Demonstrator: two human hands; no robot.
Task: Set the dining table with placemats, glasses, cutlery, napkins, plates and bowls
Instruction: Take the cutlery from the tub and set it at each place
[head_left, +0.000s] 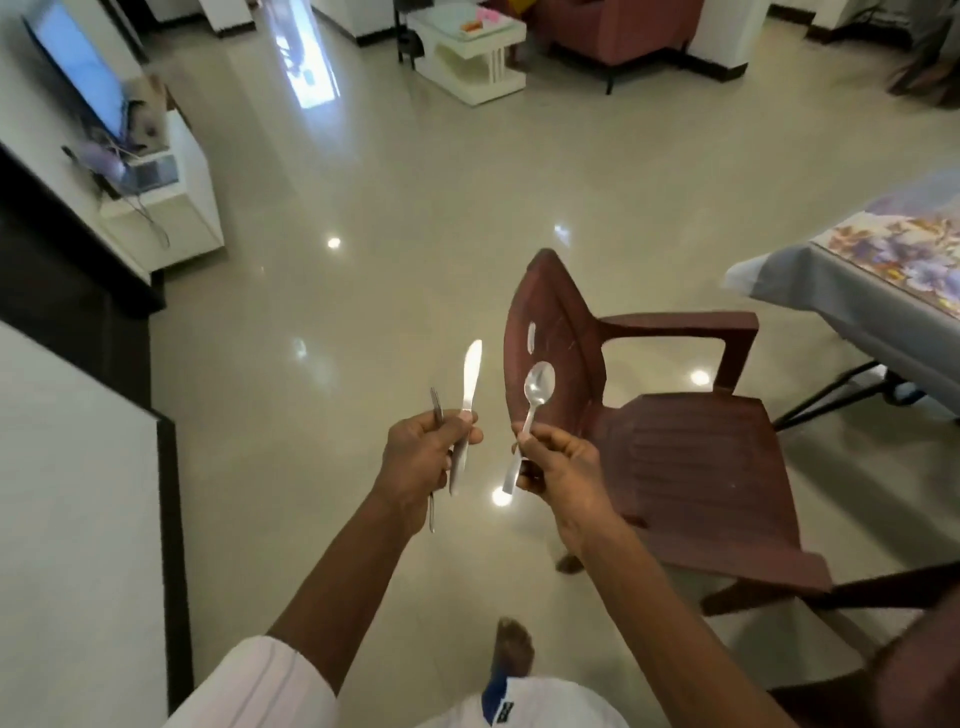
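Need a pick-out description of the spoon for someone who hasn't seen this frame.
Find the maroon plastic armchair; the right hand is in front of its backrest. That hand pinches the spoon, bowl upward. Unlike the knife and fork in the left hand, it has an oval bowl and is alone in its hand.

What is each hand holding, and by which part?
The left hand grips a knife and what looks like a fork by their handles. The right hand pinches a spoon mid-handle.

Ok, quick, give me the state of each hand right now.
Left hand: closed round a knife and what looks like a fork.
Right hand: pinching a spoon by its handle.
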